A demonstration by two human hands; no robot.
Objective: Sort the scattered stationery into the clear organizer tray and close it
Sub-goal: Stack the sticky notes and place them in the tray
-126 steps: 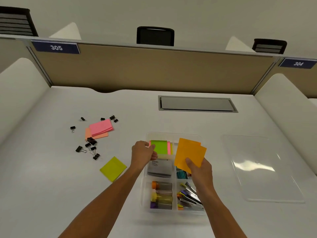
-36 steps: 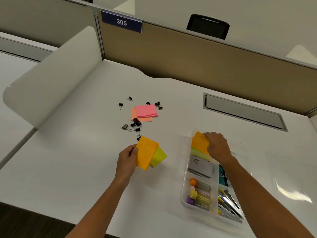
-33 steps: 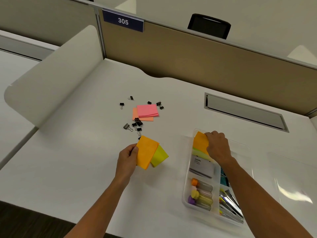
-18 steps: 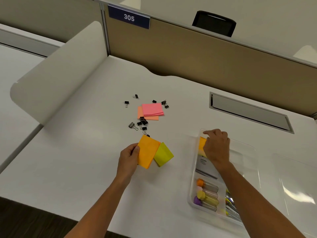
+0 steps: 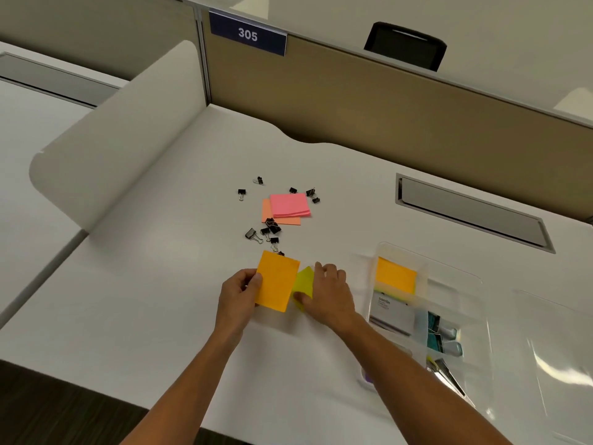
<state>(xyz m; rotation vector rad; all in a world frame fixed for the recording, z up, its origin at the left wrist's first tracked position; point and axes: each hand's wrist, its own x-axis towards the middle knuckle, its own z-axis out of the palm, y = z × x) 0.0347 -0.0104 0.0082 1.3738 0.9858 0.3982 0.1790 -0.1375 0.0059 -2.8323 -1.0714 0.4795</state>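
Hands: two, a left hand (image 5: 239, 289) and a right hand (image 5: 330, 293).
Orange note pads: two, one held (image 5: 277, 284), one in the clear organizer tray (image 5: 455, 281) at (image 5: 395, 275).
Yellow-green pad (image 5: 304, 284): one.
Pink pad (image 5: 289, 204): one, atop one peach pad (image 5: 267, 211).
Black binder clips (image 5: 271, 226): about a dozen; the cluster blurs an exact count.
Clear lid (image 5: 558, 358): one.
Number plate "305" (image 5: 247, 34): one.
Chair back (image 5: 405, 46): one.
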